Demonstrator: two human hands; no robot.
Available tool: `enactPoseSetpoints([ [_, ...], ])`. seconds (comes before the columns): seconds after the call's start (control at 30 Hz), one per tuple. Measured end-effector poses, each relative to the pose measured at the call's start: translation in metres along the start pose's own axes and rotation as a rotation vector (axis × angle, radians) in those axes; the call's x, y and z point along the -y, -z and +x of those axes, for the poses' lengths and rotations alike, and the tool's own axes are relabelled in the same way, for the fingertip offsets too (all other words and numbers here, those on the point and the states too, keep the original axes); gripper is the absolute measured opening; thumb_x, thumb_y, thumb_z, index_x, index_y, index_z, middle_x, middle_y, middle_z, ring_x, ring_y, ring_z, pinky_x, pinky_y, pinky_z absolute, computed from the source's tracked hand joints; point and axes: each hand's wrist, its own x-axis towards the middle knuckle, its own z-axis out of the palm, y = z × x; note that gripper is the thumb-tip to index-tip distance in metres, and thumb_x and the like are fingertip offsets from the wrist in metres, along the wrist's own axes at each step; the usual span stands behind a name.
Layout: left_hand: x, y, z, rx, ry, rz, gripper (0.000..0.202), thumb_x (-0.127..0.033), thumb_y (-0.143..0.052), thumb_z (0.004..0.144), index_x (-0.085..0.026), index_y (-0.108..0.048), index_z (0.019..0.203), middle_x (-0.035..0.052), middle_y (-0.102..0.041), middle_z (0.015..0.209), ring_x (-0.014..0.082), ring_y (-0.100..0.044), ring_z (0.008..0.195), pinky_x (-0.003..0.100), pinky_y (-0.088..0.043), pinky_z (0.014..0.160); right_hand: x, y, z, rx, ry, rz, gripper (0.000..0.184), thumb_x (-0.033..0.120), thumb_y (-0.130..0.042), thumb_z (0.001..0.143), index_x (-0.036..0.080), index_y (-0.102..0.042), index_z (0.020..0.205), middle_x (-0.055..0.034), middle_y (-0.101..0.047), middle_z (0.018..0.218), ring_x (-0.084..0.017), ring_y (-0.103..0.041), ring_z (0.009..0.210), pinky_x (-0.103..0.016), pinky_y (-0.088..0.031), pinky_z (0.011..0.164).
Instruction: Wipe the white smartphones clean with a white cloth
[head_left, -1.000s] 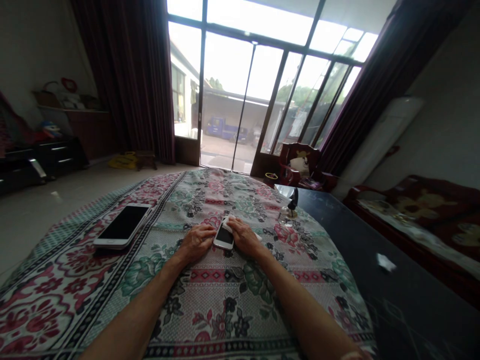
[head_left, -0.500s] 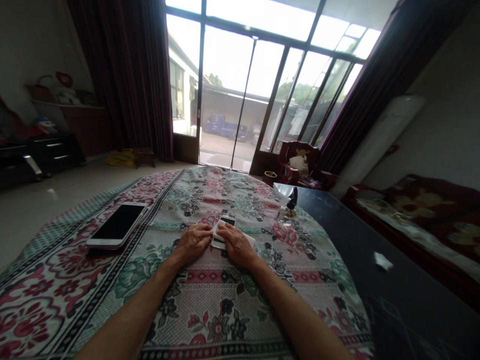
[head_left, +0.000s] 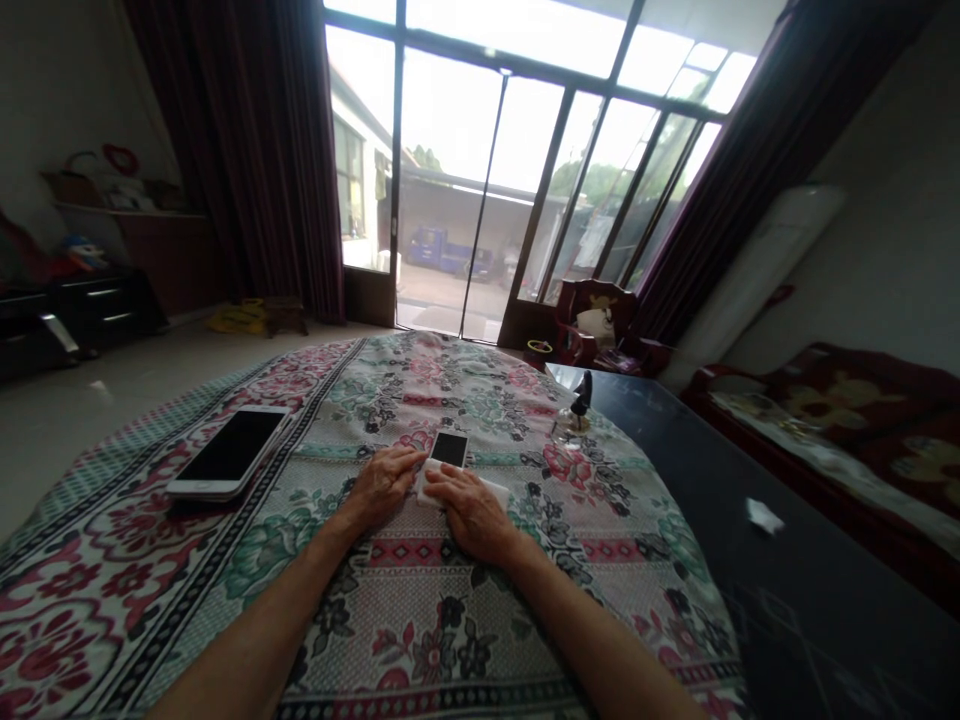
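Smartphone [head_left: 450,450], white-edged with a dark screen, lies face-up on a floral tablecloth [head_left: 420,640] just beyond the hands; left hand [head_left: 384,487] and right hand [head_left: 471,517] rest flat on a white cloth [head_left: 429,487] at its lower end, grip unclear.

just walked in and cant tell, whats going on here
A person has both hands at a small white smartphone lying on a floral tablecloth. The right hand rests on a white cloth covering the phone's lower part, and the left hand lies against the cloth's edge. A larger black-screened smartphone lies face up further left.
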Motion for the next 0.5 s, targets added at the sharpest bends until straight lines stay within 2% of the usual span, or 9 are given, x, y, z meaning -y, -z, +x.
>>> enactPoseSetpoints([
  [0.23,0.0007,-0.0026,-0.0031,0.022,-0.051,0.078,0.034,-0.026,-0.045,0.091,-0.023,-0.068,0.116,0.0074,-0.065,0.123,0.0238,-0.057,0.114,0.039,-0.042,0.101,-0.0002,-0.0025,-0.0015,-0.088,0.057,0.020,0.044,0.004,-0.046,0.075,0.022,-0.066,0.110,-0.0031,-0.062,0.128,-0.019,-0.048,0.127,-0.039,-0.035,0.108],
  [0.4,0.0010,-0.0018,-0.0026,0.049,-0.060,0.100,0.033,-0.027,-0.045,0.092,-0.024,-0.068,0.116,0.0068,-0.064,0.124,0.0233,-0.057,0.115,0.039,-0.041,0.102,-0.0008,-0.0014,-0.0020,-0.189,0.029,0.044,0.020,0.016,-0.055,0.081,0.023,-0.070,0.092,-0.0027,-0.070,0.113,-0.020,-0.058,0.116,-0.037,-0.042,0.101],
  [0.5,0.0005,-0.0016,-0.0023,0.045,-0.061,0.103,0.032,-0.027,-0.047,0.091,-0.024,-0.068,0.116,0.0064,-0.064,0.123,0.0233,-0.058,0.113,0.038,-0.042,0.101,-0.0059,-0.0016,-0.0015,-0.254,0.028,0.049,0.015,0.019,-0.055,0.086,0.022,-0.070,0.087,-0.0034,-0.072,0.106,-0.019,-0.061,0.110,-0.035,-0.044,0.099],
])
